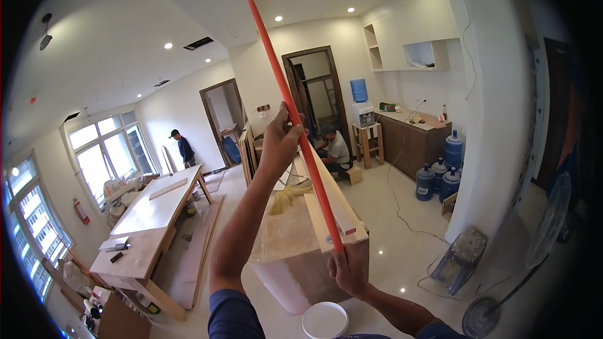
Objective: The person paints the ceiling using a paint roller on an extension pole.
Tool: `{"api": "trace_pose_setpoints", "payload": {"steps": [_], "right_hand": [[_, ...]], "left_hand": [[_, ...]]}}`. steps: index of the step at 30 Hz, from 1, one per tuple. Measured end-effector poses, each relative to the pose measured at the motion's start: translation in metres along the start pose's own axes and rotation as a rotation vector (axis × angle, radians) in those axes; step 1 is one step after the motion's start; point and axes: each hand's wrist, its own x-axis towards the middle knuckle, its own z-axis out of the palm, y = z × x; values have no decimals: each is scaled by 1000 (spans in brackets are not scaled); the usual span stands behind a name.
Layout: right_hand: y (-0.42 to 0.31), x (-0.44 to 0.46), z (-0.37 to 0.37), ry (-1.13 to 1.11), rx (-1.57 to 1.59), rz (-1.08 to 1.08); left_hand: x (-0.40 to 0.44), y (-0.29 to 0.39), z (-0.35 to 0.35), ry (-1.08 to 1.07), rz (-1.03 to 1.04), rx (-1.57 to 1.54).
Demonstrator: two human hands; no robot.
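A long red pole [271, 44] with a yellow upper tip slants up toward the ceiling in front of me. My left hand [282, 141] is closed around its middle. Lower down, the fingers of my right hand [349, 270] grip its bottom end. Behind the pole stands a box-like workbench [276, 242] with light wooden boards [342, 210] on it. Straw-coloured bristles [290, 198] lie on its far part, near my left forearm. Below my right hand, a white round bucket or lid [325, 320] is on the floor.
On the left is a long work table [154, 207]; a person [183, 149] stands beyond it. Another person [336, 149] sits behind the workbench. Blue water jugs [425, 182], a grey stool [461, 260] and a stand fan [482, 315] are at right, with a cord [402, 216] across the floor.
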Motion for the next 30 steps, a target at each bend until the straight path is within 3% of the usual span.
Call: {"api": "trace_pose_setpoints", "payload": {"steps": [18, 30], "right_hand": [[12, -96, -12, -64, 90, 13], [4, -66, 2, -55, 35, -10]], "left_hand": [[-97, 36, 9, -53, -12, -13], [-71, 24, -9, 2, 30, -1]]}}
